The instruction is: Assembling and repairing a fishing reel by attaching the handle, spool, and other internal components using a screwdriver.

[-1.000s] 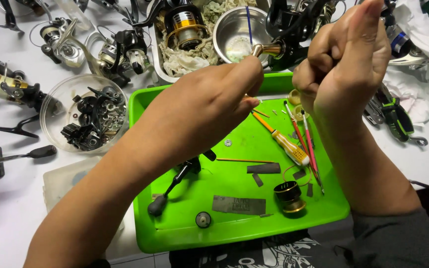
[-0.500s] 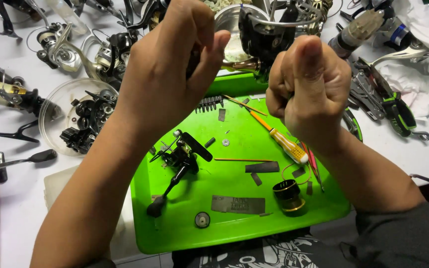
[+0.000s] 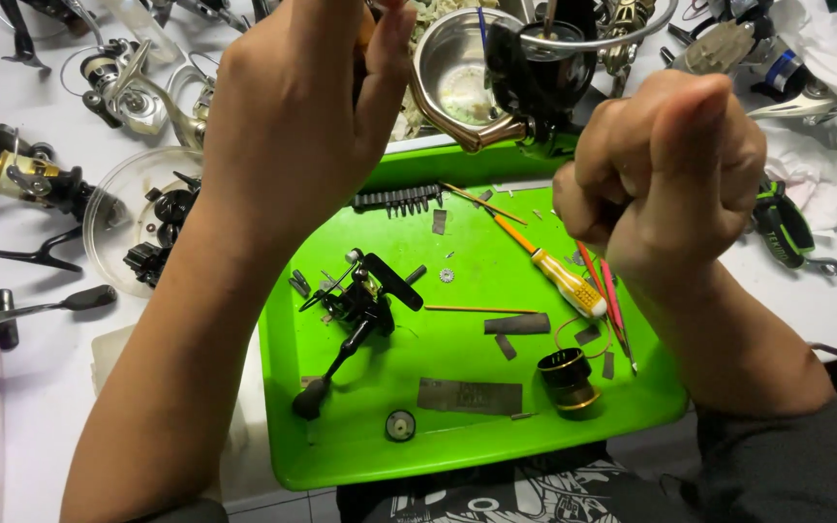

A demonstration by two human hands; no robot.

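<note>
The white bench (image 3: 21,407) is crowded with fishing-reel parts, and a bright green tray (image 3: 457,455) sits at its middle, right below the person. Both hands are raised above the tray's far edge. The left hand (image 3: 293,107), at about eleven o'clock from the tray's centre, is curled with its back to the camera, so I cannot tell what its fingers grip. The right hand (image 3: 666,169), at about two o'clock, is balled into a fist with the thumb up; what it encloses is hidden too. Between the hands, at twelve o'clock, a black spinning reel body with a metal bail wire (image 3: 540,68) is up near a steel bowl (image 3: 457,73); whether either hand touches it is not clear. On the tray lies a black reel frame with its crank handle (image 3: 356,315), left of centre. At three o'clock from it rests a yellow-handled screwdriver (image 3: 564,281), with red-handled tools (image 3: 607,291) just beside it. A dark spool with a gold rim (image 3: 569,380) stands at five o'clock. A strip of black screwdriver bits (image 3: 397,199) lies at the tray's far edge. Off the tray at nine o'clock is a clear round dish of small black parts (image 3: 142,232).
</note>
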